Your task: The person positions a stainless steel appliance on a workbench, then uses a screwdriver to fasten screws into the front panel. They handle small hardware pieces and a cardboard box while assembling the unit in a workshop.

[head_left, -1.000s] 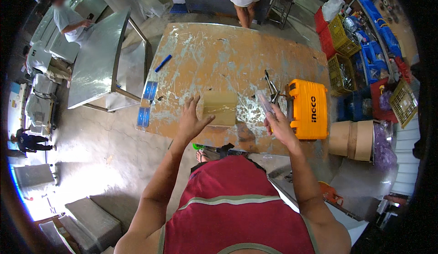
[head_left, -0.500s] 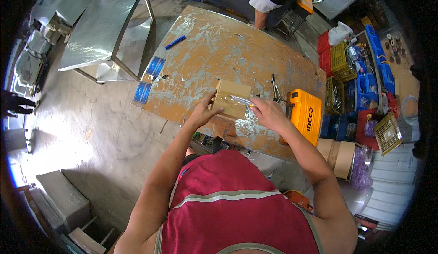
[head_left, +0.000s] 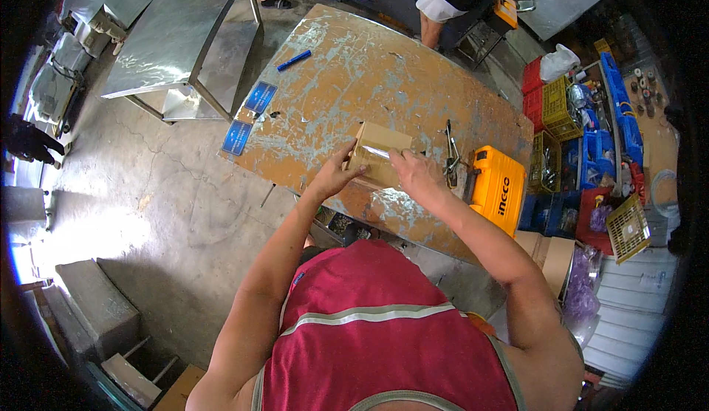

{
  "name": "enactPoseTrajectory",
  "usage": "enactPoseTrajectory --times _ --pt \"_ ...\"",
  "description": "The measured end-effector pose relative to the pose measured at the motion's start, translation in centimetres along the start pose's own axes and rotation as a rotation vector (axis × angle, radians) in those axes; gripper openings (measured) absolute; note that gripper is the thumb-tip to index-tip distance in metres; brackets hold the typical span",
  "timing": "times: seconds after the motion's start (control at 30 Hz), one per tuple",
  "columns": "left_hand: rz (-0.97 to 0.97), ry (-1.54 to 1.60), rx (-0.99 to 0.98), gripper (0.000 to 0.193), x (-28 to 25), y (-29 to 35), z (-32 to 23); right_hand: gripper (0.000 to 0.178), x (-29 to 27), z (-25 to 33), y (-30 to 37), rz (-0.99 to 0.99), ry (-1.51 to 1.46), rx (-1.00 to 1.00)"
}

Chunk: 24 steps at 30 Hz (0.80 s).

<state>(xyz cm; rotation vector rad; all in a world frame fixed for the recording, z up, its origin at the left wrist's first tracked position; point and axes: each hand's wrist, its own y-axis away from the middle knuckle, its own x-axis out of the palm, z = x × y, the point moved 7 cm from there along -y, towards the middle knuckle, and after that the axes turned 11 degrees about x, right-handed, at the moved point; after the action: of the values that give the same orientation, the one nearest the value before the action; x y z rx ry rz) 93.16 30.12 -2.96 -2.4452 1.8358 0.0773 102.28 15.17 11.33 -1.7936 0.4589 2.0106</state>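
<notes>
Locate cardboard box (head_left: 379,169) on the worn surface (head_left: 354,64), close to the near edge. Note left hand (head_left: 337,174): grasping the box, fingers along its left side, thumb toward the near side. Note right hand (head_left: 419,177): clenched round a slender, pale tool (head_left: 377,151), probably a knife; handle hidden in the fist, tip pointing left over the box top. Cannot tell whether touching card.

For a sound step, as judged here: brace the box firmly, hold the left thumb clear of the tip's path, choose a shallow angle, draw with light, even pressure, and spare any contents.

Record materials: matt brown card, block-shaped, with a faint sheen near the tip, possibly tape; orange-brown board, scuffed and streaked grey; hard orange case (head_left: 501,189), apparently plastic, to the right; dark pliers-like tool (head_left: 450,149) between box and case; slim blue stick (head_left: 294,60) and flat blue rectangles (head_left: 260,97) toward the left.
</notes>
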Motion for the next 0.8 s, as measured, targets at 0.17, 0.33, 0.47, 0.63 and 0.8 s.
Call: enactPoseTrajectory --times 0.17,0.33,0.47,0.63,0.8 --pt "-0.027 -0.045 0.062 0.085 0.2 -0.3 0.2 0.025 -0.5 -1.3 0.4 0.066 0.076 -0.007" --pt "-0.024 -0.051 0.025 0.083 0.5 0.0 0.0 0.016 -2.7 -3.6 2.5 0.136 0.115 0.017" --pt "-0.048 -0.177 0.058 0.084 0.2 0.1 -1.5 0.020 -4.9 -8.0 5.5 0.367 0.130 0.225" --pt "0.011 -0.863 0.273 0.086 0.7 -1.2 -7.6 0.032 -5.8 -12.5 2.7 -0.070 -0.359 0.448" --pt "0.519 -1.118 0.395 0.079 6.9 -2.8 -10.9 0.059 4.6 -12.5 -5.4 -0.135 -0.459 0.599"
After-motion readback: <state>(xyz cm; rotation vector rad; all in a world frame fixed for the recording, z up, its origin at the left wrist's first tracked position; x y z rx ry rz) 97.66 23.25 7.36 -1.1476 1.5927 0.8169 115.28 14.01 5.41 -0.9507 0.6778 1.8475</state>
